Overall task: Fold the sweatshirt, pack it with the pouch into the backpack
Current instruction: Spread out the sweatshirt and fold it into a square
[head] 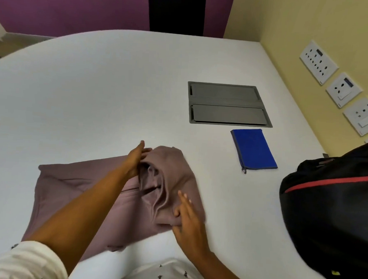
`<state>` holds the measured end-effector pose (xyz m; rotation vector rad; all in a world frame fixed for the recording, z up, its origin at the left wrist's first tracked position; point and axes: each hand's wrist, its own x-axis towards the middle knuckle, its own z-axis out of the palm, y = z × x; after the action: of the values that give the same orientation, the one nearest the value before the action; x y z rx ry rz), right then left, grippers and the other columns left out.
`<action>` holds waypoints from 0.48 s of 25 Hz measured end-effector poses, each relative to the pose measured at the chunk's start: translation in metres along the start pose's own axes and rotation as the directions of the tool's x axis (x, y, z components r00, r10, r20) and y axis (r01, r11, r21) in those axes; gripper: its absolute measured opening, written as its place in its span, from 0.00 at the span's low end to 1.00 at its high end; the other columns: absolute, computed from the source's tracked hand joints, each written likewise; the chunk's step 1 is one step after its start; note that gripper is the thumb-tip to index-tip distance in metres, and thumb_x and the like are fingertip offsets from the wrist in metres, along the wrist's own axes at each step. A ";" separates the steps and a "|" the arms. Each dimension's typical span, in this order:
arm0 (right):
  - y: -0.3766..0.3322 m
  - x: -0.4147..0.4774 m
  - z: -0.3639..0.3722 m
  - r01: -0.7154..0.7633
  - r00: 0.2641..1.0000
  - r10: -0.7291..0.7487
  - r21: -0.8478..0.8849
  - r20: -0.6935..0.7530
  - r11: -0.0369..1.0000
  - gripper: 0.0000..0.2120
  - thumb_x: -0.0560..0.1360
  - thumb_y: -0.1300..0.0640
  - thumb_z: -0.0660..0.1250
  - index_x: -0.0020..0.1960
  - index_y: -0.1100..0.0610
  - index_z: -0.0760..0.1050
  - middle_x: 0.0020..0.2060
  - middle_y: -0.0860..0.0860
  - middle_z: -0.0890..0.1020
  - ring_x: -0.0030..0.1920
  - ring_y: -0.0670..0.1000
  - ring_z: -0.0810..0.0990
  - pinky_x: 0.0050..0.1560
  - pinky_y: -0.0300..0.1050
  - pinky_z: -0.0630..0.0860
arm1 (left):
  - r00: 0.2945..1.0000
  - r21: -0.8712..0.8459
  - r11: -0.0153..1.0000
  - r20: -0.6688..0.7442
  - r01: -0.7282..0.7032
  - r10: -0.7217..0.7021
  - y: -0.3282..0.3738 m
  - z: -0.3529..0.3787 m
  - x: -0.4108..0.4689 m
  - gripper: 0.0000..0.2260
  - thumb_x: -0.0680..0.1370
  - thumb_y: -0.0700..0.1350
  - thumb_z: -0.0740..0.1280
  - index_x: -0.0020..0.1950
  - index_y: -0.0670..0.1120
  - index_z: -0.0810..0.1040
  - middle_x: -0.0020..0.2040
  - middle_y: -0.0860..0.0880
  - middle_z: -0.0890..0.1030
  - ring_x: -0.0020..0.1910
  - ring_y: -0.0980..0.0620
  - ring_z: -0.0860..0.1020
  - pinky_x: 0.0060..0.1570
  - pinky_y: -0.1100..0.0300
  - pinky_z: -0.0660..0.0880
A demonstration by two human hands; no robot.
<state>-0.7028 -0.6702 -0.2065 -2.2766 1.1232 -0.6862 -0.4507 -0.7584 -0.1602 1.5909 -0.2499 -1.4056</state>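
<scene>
Fingers (185, 201) of left hand (135, 159) and right hand (188, 223) are pressing flat on the sweatshirt (69, 186), lying lengthwise along the desk's (96, 92) near edge, fold pointing right.

White table (118, 82), purple wall (68, 5), yellow wall (313, 22) with sockets (343, 89).

Half-folded mauve sweatshirt (103, 190), blue pouch (254, 148), black backpack (328, 211)
</scene>
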 end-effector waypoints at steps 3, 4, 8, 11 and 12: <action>0.003 -0.007 0.021 0.129 0.989 -0.114 -0.177 0.096 0.976 0.22 0.68 0.68 0.58 0.62 0.65 0.74 0.66 0.55 0.75 0.65 0.53 0.75 0.66 0.46 0.69 | 0.999 0.249 0.967 0.006 0.049 -0.052 -0.003 -0.015 -0.012 0.22 0.77 0.63 0.60 0.56 0.45 0.75 0.53 0.45 0.77 0.54 0.45 0.75 0.57 0.51 0.73; 0.003 -0.008 0.024 0.124 0.990 -0.107 -0.193 0.096 0.973 0.23 0.68 0.67 0.58 0.62 0.64 0.74 0.64 0.55 0.77 0.63 0.53 0.77 0.67 0.44 0.68 | 1.000 0.429 0.904 0.015 0.008 -0.016 -0.005 -0.019 -0.016 0.22 0.75 0.62 0.64 0.58 0.45 0.75 0.54 0.46 0.77 0.55 0.46 0.75 0.58 0.52 0.72; 0.002 -0.011 0.026 0.086 0.996 -0.078 -0.162 0.053 0.983 0.29 0.65 0.67 0.73 0.64 0.60 0.73 0.56 0.56 0.82 0.56 0.53 0.82 0.60 0.38 0.72 | 0.977 0.741 0.654 0.017 -0.154 0.212 -0.002 -0.022 -0.008 0.16 0.74 0.43 0.71 0.59 0.39 0.77 0.53 0.43 0.78 0.51 0.46 0.75 0.51 0.57 0.71; -0.003 -0.014 0.025 0.171 0.985 -0.164 -0.164 0.058 0.971 0.29 0.63 0.66 0.74 0.63 0.60 0.74 0.54 0.53 0.83 0.54 0.50 0.83 0.59 0.37 0.72 | 0.913 0.800 0.558 -0.032 -0.220 0.406 0.014 -0.025 0.004 0.18 0.72 0.36 0.72 0.61 0.41 0.77 0.57 0.42 0.79 0.57 0.44 0.76 0.54 0.58 0.71; -0.006 -0.015 0.025 0.184 0.982 -0.174 -0.159 0.072 0.970 0.28 0.63 0.67 0.72 0.62 0.60 0.74 0.53 0.52 0.84 0.54 0.49 0.83 0.60 0.37 0.71 | 0.910 0.793 0.567 -0.042 -0.222 0.414 0.016 -0.029 0.011 0.19 0.71 0.35 0.72 0.61 0.41 0.77 0.57 0.42 0.79 0.56 0.44 0.76 0.54 0.58 0.72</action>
<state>-0.6912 -0.6495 -0.2247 -2.5459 0.9882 -0.6106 -0.4162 -0.7593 -0.1593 2.2368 -1.0876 -0.8191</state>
